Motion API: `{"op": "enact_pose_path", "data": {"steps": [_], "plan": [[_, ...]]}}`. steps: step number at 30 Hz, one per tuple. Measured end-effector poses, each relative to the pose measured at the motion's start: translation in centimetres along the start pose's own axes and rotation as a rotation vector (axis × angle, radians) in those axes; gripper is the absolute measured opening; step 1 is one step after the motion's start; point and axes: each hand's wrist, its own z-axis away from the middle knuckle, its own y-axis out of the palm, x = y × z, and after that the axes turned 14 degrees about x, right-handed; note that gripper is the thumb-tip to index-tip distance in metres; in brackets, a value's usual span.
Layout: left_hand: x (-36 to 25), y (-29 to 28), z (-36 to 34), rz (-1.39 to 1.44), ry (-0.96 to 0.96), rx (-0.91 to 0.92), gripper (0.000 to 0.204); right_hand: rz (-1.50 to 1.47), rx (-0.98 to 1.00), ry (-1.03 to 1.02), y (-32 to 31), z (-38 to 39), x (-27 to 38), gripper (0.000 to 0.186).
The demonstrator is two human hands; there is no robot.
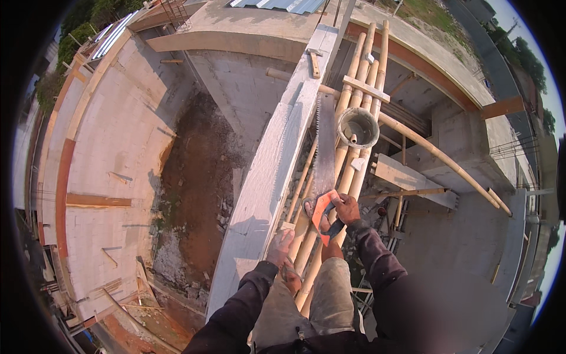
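My right hand is closed round the orange and dark handle of a hand saw. The saw's long toothed blade points away from me, beside a wall topped with pale blocks. My left hand is at the near right edge of that wall, its fingers pressed together at a small pale block piece. Part of that grip is hidden. Farther along the wall top lies a hammer with a wooden handle. A round mortar bucket stands on bamboo poles just beyond the saw handle.
Below the wall on the left is a deep drop to a dirt and rubble floor. My feet stand on the bamboo poles, over another drop. A wooden crosspiece lies across the poles. A loose bamboo pole runs off to the right.
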Motion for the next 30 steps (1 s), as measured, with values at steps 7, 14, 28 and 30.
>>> {"op": "enact_pose_path", "data": {"steps": [7, 14, 28, 30], "plan": [[-11.0, 4.9, -19.5, 0.426, -0.006, -0.011, 0.051, 0.116, -0.061, -0.005, -5.2, -15.6, 2.7, 0.051], [-15.1, 2.6, -37.9, 0.295, 0.165, -0.335, 0.059, 0.163, 0.039, -0.022, -8.6, -34.1, 3.1, 0.050], [-5.6, 8.4, -25.5, 0.327, 0.017, -0.735, 0.043, 0.288, 0.276, 0.068, -2.8, -20.2, -0.9, 0.044], [-8.9, 6.5, -32.9, 0.275, -0.017, -0.599, 0.051, 0.118, 0.187, 0.052, -6.3, -26.9, 0.8, 0.044]]}}
